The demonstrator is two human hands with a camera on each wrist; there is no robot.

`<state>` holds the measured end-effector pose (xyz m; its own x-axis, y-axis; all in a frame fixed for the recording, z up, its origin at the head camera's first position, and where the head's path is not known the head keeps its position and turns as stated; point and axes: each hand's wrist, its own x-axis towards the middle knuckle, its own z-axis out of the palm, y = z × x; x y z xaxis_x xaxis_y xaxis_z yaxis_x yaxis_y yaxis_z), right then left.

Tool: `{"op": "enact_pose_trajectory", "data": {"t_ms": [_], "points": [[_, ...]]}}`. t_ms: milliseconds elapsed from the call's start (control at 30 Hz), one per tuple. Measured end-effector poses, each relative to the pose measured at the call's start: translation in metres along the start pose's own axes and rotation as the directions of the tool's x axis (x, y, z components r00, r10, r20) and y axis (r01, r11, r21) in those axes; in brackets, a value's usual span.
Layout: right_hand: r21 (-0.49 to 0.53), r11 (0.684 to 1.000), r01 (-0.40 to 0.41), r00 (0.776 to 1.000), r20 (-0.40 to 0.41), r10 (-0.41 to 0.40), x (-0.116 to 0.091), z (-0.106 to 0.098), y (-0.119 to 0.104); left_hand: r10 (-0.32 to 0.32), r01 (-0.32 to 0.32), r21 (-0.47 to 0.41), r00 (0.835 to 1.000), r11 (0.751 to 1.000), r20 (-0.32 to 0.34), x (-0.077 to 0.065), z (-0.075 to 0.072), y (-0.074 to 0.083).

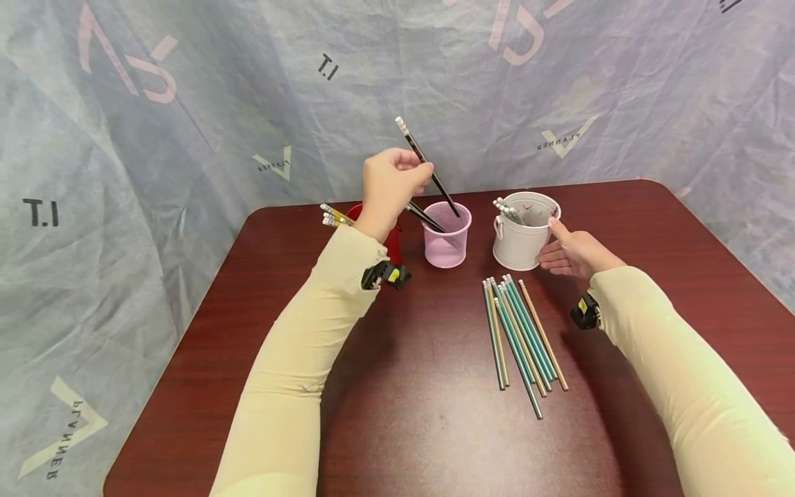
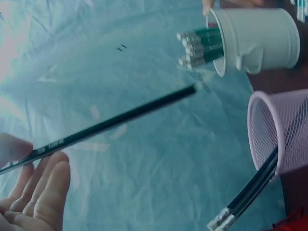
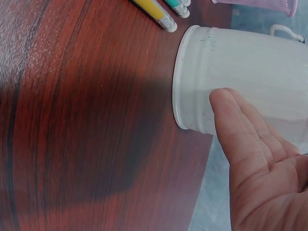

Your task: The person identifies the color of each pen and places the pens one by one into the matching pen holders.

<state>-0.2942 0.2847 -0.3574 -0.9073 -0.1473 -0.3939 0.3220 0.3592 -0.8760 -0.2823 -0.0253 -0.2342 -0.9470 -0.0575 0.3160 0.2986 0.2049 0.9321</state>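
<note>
My left hand pinches a black pencil near its white eraser end, thumb against fingers. The pencil slants down over the pink mesh cup, its lower end at the cup's mouth in the head view. Black pencils lean inside that cup, erasers outward. To the right is a white bucket holding several green pencils, seen in the left wrist view. My right hand rests beside the bucket's right side with straight fingers along the wall and the thumb up at the rim.
Green and gold pencils lie loose in front of the bucket on the dark red table. Behind my left wrist, a red container is partly hidden, with yellow pencils sticking out. A grey printed cloth hangs behind the table.
</note>
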Motion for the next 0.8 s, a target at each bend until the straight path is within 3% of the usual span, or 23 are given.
{"op": "enact_pose_trajectory", "data": {"t_ms": [100,267,500,700,800], "points": [[-0.004,1.000,-0.002,1.000,0.004,0.002,0.000,0.000,0.000,0.020,-0.013,0.141,0.998,0.990,-0.051,0.011,0.005,0.000],[-0.015,1.000,0.001,1.000,0.003,-0.001,-0.001,0.000,-0.001,0.021,0.004,0.325,0.997,0.946,-0.073,0.020,0.020,-0.013],[-0.017,1.000,0.002,1.000,0.009,-0.002,-0.003,0.004,0.000,-0.073,0.096,0.346,0.994,0.933,-0.078,0.012,0.038,-0.049],[-0.006,1.000,-0.001,1.000,-0.002,0.001,-0.003,0.004,-0.002,-0.073,0.094,0.324,0.994,0.941,-0.076,0.001,0.045,-0.073],[0.000,1.000,0.001,1.000,0.002,-0.001,-0.003,0.005,-0.004,-0.098,0.122,0.327,0.991,0.937,-0.089,-0.002,0.045,-0.082]]}}
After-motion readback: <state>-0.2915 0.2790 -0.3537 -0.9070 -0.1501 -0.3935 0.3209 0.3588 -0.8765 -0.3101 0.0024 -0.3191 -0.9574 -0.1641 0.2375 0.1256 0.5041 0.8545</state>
